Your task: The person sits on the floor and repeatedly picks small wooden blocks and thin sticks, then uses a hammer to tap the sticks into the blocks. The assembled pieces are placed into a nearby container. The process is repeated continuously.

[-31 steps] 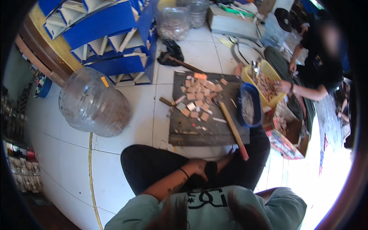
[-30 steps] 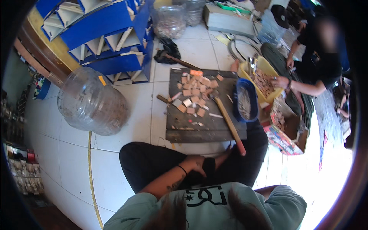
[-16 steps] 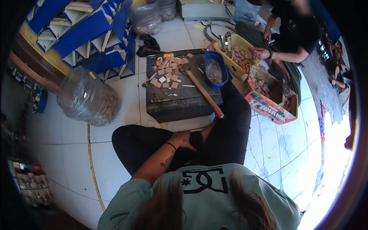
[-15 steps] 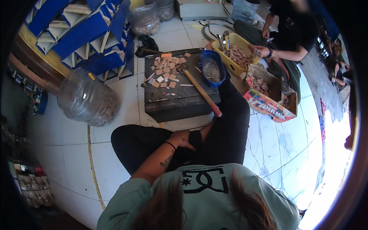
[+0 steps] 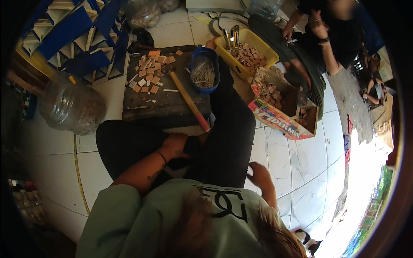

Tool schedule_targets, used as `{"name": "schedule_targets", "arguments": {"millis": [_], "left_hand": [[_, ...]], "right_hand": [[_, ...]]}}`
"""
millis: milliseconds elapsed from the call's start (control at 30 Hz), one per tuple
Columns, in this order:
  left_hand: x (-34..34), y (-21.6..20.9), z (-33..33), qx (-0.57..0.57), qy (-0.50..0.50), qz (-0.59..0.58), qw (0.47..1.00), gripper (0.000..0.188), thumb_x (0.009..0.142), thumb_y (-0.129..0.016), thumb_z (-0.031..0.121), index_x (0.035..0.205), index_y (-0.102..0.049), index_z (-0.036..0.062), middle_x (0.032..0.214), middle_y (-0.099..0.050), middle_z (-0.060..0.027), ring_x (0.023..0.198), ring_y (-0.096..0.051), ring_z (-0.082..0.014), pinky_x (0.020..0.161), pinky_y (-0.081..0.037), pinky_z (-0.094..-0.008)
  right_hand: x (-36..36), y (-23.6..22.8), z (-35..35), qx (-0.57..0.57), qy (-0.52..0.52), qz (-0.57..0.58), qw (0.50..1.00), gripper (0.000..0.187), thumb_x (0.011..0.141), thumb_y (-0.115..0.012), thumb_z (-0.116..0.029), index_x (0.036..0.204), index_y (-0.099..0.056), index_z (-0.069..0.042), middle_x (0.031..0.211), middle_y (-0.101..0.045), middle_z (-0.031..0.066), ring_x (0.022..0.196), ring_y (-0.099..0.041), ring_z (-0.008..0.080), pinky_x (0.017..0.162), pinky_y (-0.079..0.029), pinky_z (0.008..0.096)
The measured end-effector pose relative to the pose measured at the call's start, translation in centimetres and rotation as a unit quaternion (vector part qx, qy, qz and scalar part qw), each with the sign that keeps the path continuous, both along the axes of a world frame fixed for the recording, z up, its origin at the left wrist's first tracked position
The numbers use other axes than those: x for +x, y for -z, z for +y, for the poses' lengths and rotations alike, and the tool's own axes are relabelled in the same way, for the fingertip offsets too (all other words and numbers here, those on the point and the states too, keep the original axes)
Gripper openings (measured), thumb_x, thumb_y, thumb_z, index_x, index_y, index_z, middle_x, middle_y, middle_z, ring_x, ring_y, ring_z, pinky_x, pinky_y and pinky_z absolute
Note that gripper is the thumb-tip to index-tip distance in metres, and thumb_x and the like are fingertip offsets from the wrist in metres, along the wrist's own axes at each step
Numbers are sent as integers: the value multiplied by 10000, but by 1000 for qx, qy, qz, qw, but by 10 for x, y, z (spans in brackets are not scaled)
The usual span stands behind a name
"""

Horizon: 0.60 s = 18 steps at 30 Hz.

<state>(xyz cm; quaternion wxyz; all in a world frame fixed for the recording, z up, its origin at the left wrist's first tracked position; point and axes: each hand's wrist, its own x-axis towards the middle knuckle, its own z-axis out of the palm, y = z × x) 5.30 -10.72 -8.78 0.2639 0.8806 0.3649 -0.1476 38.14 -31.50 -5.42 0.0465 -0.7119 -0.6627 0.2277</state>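
My left hand (image 5: 175, 145) rests over my crossed legs, its fingers against a small black object (image 5: 192, 146) that I cannot make out. Beside my right thigh, my right hand (image 5: 259, 175) hangs above the tiles with thumb and fingers apart, holding nothing. In front of me is a low dark block (image 5: 142, 103). Lying across it is a hammer (image 5: 185, 94) with a wooden handle, red at the end nearest me. Small square wooden pieces (image 5: 148, 79) are scattered left of the hammer head. A blue tub (image 5: 193, 81) of thin nail-like pieces stands at the block's right edge.
A yellow basin (image 5: 273, 53) holds wooden squares and upright tools. Nearer stands a printed cardboard box (image 5: 277, 122) of pieces. Another person (image 5: 333, 38) sits at the far right. Left are a clear plastic jar (image 5: 73, 107) and blue-and-white racks (image 5: 86, 64).
My right hand has come into view beside my right thigh. The view has shifted, so the block and tubs appear farther left. The other person's hand has risen from the yellow basin.
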Motion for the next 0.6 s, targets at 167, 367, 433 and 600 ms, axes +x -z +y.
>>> {"name": "schedule_targets", "arguments": {"millis": [167, 367, 433, 600], "left_hand": [[-30, 28, -44, 182, 169, -156, 956, 726, 822, -645, 366, 1426, -413, 36, 1486, -381, -176, 1398, -341, -309, 1156, -261, -487], [-36, 88, -45, 125, 208, -221, 944, 670, 846, -582, 276, 1434, -396, 13, 1522, -350, -166, 1431, -300, -315, 1185, -220, -486], [-31, 100, -45, 145, 209, -244, 936, 645, 864, -560, 257, 1434, -391, 6, 1523, -349, -168, 1429, -305, -318, 1184, -222, -486], [-19, 116, -54, 155, 225, -220, 937, 588, 909, -498, 216, 1441, -377, -2, 1538, -331, -171, 1416, -329, -332, 1176, -250, -477]], "right_hand": [[-5, -61, 80, 242, 198, 87, 946, 337, 827, -694, -64, 1157, -626, -39, 1091, -665, 142, 917, -661, 290, 789, -522, 380], [-64, -119, 192, 417, 81, 72, 903, 271, 812, -686, 2, 1080, -660, -32, 1093, -662, 128, 962, -646, 288, 854, -501, 369], [-82, -132, 225, 424, 34, 27, 905, 300, 777, -717, -7, 1071, -673, -50, 1101, -655, 116, 1036, -612, 308, 911, -471, 386], [-114, -158, 278, 318, -27, -14, 947, 281, 772, -714, -52, 1051, -683, -66, 1103, -650, 102, 1046, -581, 317, 916, -447, 409]]}}
